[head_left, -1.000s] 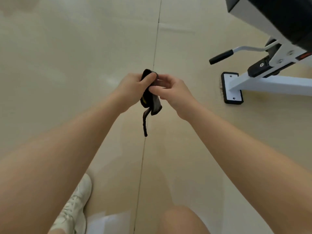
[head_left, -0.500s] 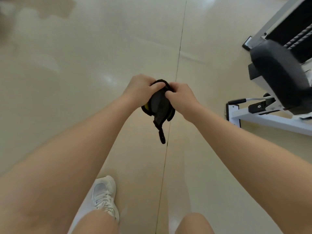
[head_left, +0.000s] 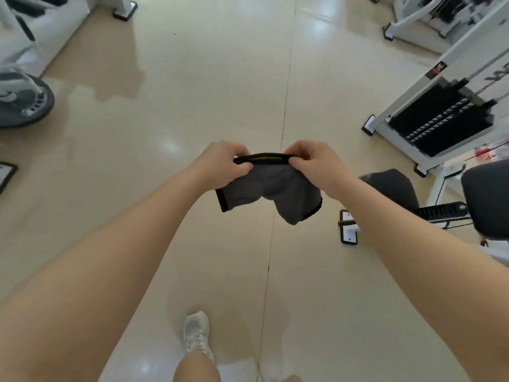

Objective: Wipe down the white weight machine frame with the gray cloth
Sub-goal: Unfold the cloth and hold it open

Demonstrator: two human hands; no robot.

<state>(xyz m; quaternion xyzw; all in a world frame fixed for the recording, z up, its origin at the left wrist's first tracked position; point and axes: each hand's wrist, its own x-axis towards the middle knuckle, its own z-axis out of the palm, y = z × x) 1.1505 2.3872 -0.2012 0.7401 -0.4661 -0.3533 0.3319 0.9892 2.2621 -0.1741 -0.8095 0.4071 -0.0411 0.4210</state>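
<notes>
Since half a second ago: gray cloth (head_left: 271, 193) unbunched, now spread between both hands, which have moved apart. Left hand (head_left: 223, 164) pinches the dark-bound top edge at one end; right hand (head_left: 314, 162) pinches the other end. Cloth hangs slack below the edge, held in the air above the tiled floor (head_left: 192, 111), clear of everything. White weight machine frame (head_left: 418, 86) stands to the right, well apart from the cloth, with black weight stack (head_left: 440, 119) and seat pad (head_left: 391, 190). One white shoe (head_left: 196, 333) below.
</notes>
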